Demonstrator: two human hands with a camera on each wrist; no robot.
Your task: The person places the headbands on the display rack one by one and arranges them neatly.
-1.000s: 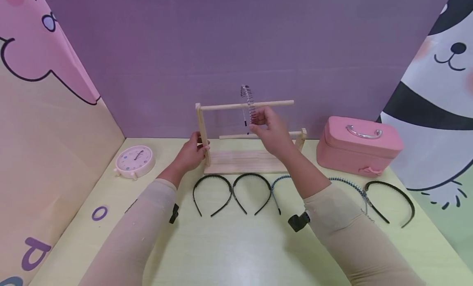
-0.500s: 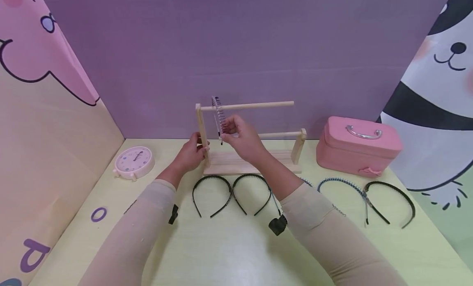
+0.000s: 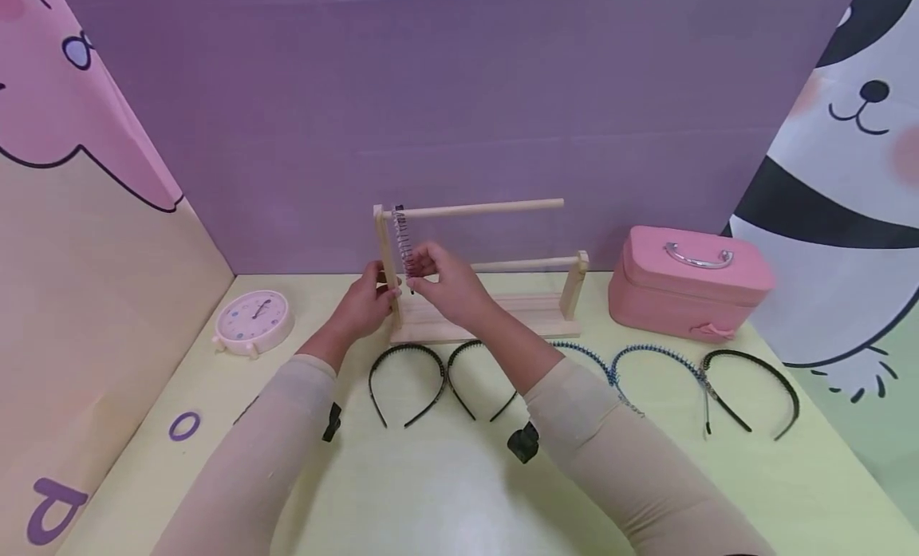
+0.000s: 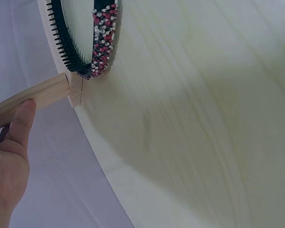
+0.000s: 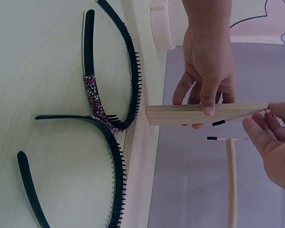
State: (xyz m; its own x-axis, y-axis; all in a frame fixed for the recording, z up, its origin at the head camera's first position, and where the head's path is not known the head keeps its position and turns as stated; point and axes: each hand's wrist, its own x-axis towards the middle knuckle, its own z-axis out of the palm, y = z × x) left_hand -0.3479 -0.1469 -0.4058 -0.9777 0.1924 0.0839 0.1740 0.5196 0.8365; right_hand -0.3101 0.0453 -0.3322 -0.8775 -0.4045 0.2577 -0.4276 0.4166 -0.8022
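Observation:
A wooden rack with an upper rod (image 3: 488, 209) and a lower rod (image 3: 527, 264) stands at the back of the table. My left hand (image 3: 364, 302) grips its left upright post (image 3: 385, 245); in the left wrist view the thumb presses on the wood. Over the upper rod, close against that post, hangs a toothed headband (image 3: 403, 233). My right hand (image 3: 448, 281) pinches one arm of it near the lower end. In the right wrist view, the headband's black tip (image 5: 219, 123) shows beside the post. Most of its far arm is hidden in the head view.
Several headbands lie in a row before the rack, including a black one (image 3: 406, 347), a blue one (image 3: 649, 348) and another black one (image 3: 771, 367). A pink case (image 3: 689, 301) stands right; a pink clock (image 3: 254, 323) and purple ring (image 3: 184, 426) lie left.
My right hand has carried the headband leftward along the upper rod to the left post and lowered it. My left hand has stayed on the post.

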